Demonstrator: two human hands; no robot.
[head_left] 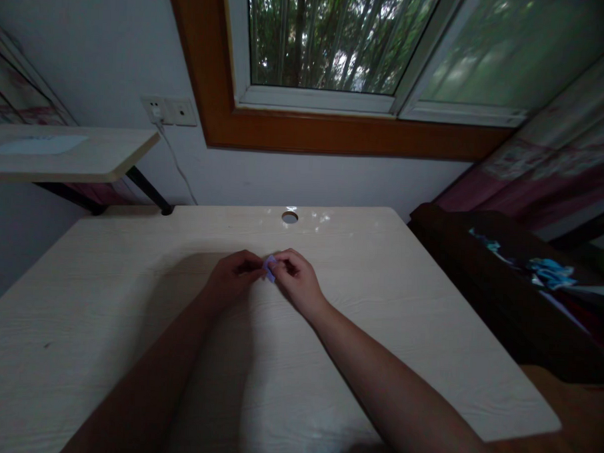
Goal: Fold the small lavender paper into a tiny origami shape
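Observation:
A small piece of purple paper (270,270) is pinched between both hands above the middle of the pale wooden desk (380,276). It looks folded, though its exact shape is too small to make out. My left hand (234,274) grips its left edge between thumb and fingertips. On the other side, my right hand (297,280) has its thumb and forefinger closed on the paper. The two hands nearly meet, and the fingertips cover part of the piece.
A round cable hole (290,217) lies near the desk's back edge. At the left, a raised shelf (119,158) stands on dark legs. A white cord (177,161) runs from the wall socket (169,111). Dark furniture holding blue crumpled items (550,272) is at the right.

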